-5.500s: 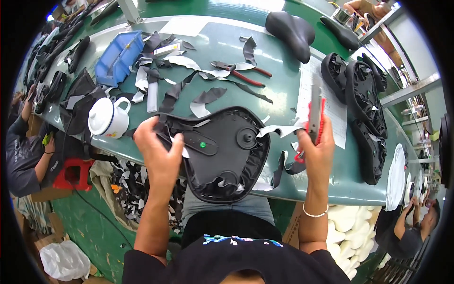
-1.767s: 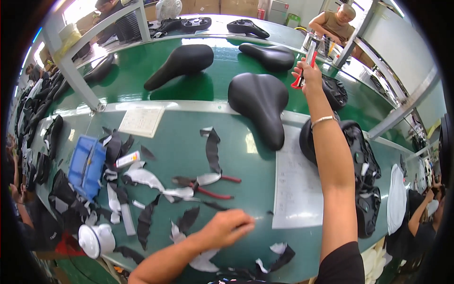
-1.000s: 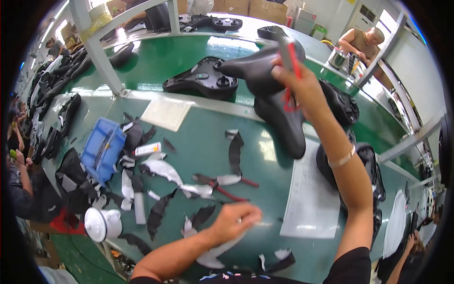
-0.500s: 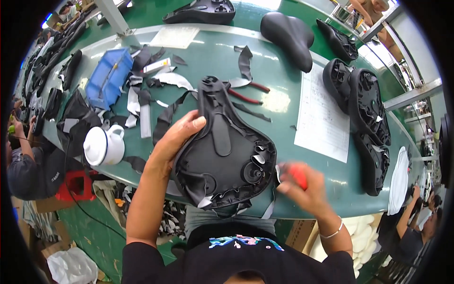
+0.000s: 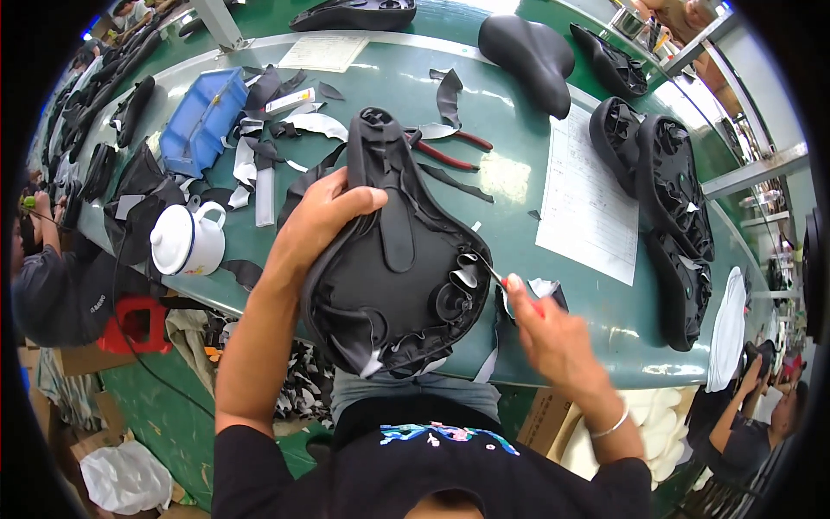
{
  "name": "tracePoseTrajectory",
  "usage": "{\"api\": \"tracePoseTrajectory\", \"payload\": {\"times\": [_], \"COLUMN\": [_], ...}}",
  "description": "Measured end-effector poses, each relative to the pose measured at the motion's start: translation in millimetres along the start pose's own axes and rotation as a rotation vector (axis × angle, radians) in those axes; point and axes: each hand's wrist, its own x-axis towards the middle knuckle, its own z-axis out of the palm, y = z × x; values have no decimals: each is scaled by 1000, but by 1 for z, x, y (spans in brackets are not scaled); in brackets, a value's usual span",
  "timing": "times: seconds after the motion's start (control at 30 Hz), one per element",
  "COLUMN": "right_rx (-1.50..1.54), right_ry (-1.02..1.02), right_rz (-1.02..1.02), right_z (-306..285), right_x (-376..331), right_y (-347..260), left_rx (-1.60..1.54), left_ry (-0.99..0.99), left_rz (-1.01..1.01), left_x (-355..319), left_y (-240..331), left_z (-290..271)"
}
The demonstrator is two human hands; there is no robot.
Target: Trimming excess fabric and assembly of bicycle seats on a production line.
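A black bicycle saddle [image 5: 393,251] is held underside up over the table's near edge, its narrow nose pointing away from me. My left hand [image 5: 333,208] grips its left rim near the nose, thumb over the edge. Wrinkled cover material is folded in along the rim, and a round black fitting [image 5: 451,303] shows at the wide end's right side. My right hand [image 5: 553,337] is closed on a red-handled tool [image 5: 538,307] with a thin metal shaft, its exact kind partly hidden. The tip is at the saddle's right rim. Dark and pale scraps [image 5: 546,292] lie beside this hand.
Red-handled pliers [image 5: 445,156] lie beyond the saddle. At left are a white enamel mug [image 5: 188,240], a blue bin [image 5: 203,121] and offcuts. A printed sheet [image 5: 592,199] and several saddles [image 5: 674,186] occupy the right. Other people work at both sides.
My right hand has moved up and left, bringing the tool's tip to the saddle's right rim. My left hand has shifted the saddle slightly left and away from me.
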Motion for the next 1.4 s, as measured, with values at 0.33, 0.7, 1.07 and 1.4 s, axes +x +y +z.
{"api": "tracePoseTrajectory", "payload": {"times": [0.33,0.7,1.07,1.4], "right_rx": [445,1012,580,-83], "right_ry": [129,725,366,98], "right_rz": [215,418,126,113], "right_z": [8,-18,-17,-4], "right_x": [-46,73,28,-3], "right_y": [-47,10,-5,-27], "left_rx": [-253,61,946,-52], "left_ry": [416,859,-56,118], "left_rz": [175,463,639,351], "left_x": [-75,-84,0,-1], "left_y": [-42,-91,-33,-25], "left_z": [22,21,41,52]}}
